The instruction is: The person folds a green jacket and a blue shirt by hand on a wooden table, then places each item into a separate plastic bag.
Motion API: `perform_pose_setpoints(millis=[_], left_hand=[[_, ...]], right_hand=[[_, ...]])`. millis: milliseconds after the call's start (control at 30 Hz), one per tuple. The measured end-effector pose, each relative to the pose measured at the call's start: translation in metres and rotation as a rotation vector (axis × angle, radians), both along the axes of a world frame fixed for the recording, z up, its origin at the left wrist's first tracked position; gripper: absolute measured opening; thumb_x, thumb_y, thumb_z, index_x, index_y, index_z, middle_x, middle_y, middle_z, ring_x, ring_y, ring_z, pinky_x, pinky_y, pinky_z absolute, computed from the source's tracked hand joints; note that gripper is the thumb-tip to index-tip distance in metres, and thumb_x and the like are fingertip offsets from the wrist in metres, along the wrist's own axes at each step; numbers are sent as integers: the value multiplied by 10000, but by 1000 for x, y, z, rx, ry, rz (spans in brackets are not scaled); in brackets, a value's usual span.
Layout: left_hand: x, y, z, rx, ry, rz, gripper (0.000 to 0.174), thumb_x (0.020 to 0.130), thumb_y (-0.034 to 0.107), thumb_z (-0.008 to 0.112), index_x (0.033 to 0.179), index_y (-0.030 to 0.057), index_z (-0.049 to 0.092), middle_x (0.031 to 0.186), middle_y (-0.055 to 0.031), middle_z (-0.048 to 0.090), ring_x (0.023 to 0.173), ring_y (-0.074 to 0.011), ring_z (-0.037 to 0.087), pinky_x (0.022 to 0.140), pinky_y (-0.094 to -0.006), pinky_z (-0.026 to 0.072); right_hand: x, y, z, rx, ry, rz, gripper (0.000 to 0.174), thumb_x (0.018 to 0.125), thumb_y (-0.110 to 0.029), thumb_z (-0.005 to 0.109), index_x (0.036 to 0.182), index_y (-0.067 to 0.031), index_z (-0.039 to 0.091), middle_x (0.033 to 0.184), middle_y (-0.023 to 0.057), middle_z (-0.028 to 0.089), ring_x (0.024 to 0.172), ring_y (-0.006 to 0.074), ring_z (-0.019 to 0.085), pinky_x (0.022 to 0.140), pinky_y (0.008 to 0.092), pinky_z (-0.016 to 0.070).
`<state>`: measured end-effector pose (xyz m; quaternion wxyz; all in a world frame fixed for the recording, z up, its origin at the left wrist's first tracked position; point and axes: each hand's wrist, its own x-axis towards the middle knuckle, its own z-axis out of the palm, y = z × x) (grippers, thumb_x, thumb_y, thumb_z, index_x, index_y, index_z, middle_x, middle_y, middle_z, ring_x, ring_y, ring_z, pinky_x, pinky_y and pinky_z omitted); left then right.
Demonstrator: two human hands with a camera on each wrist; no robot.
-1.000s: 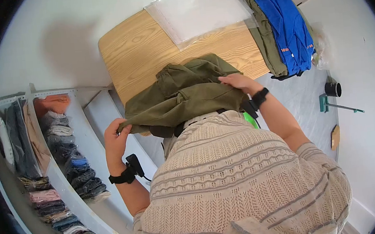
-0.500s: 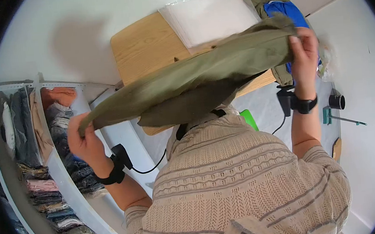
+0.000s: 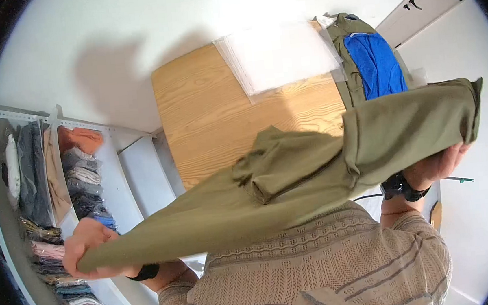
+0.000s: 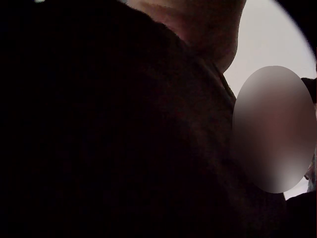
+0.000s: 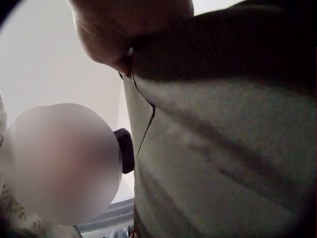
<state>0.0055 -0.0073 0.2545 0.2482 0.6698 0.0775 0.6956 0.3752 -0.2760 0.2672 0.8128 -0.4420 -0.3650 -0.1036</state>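
Note:
An olive-green garment [image 3: 293, 189] is stretched in the air between my two hands, in front of my chest and over the near part of the table. My left hand [image 3: 87, 250] grips its narrow lower end at the left. At the right, my right hand [image 3: 442, 164] holds the wider end from beneath, and the cloth hides some of its fingers. A gathered part of the garment bunches up near the middle. In the right wrist view, the hand [image 5: 131, 29] is at the garment's edge, with its cloth [image 5: 213, 144] hanging below. Dark cloth [image 4: 124, 129] fills most of the left wrist view.
On the wooden table [image 3: 200, 115] lies a stack of clear plastic bags [image 3: 279, 56]. Blue clothing [image 3: 372, 63] lies on olive clothing [image 3: 349, 79] at the table's right end. A white shelf [image 3: 79, 225] with folded, bagged clothes stands at the left.
My hands have spread apart and lifted the garment from the table edge. Since half a second ago, both hands have come lower and the garment has turned, showing its gathered part.

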Motion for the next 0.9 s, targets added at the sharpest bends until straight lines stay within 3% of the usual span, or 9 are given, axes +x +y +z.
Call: perform_pose_setpoints(millis=[67,133,233,367,433,467,533,667,900], left_hand=[[-7,20,-23,-224,97,160,79,741,46,547,805,0,540,710,-77,528,496,-155,463,446,-254,351],[14,36,-37,-432,356,317,114,705,-41,529,806,-5,565,795,-64,561,696,-137,505,654,-241,413],[57,68,-69,-674,646,168,149,787,72,646,901,-4,589,812,-35,576,770,-112,526,724,-245,425],[102,114,-146,-729,789,156,262,823,210,650,963,-10,620,805,-64,612,762,-156,555,730,-278,443],[115,146,-190,-789,829,130,292,827,218,647,1005,-11,603,854,-78,612,786,-168,553,749,-284,440],[121,159,-209,-840,866,102,326,831,226,644,1046,-12,587,903,-92,612,811,-179,550,769,-291,437],[139,175,-237,-836,820,146,360,839,223,633,1098,-14,553,982,-114,598,857,-191,549,797,-299,433],[137,187,-281,-949,841,206,434,868,197,588,1223,-14,455,1183,-164,530,1021,-221,534,892,-326,415],[54,96,-334,-1240,1089,21,389,877,195,577,1194,-15,491,1125,-116,572,1045,-204,534,926,-312,399]], right_hand=[[9,16,-3,-155,25,-100,428,854,-119,537,1248,-18,404,1256,171,486,1131,284,497,981,399,380],[25,39,-19,-261,184,-71,307,842,-7,506,1137,-56,440,1140,96,522,1066,187,491,957,330,368],[65,75,-63,-477,152,105,135,853,-14,515,919,-88,423,936,5,471,893,93,446,828,238,357],[98,129,-128,-574,6,201,183,827,38,542,909,-74,422,980,44,492,1090,156,449,938,275,320],[116,154,-153,-757,-299,125,158,810,25,558,893,-33,437,1222,172,495,1326,268,306,1004,326,298],[122,170,-166,-747,-336,148,174,805,13,567,929,-19,447,1349,198,410,1311,307,329,1018,346,305],[132,198,-179,-881,-601,81,285,833,2,546,1104,-18,461,1418,163,331,1296,308,341,1034,362,298],[157,196,-232,-1106,-607,64,419,818,-38,568,1225,-54,473,1357,175,393,1243,352,379,1012,392,341],[158,76,-343,-1425,-196,-120,334,825,-130,589,1124,6,532,1116,178,573,1065,326,532,910,381,420]])
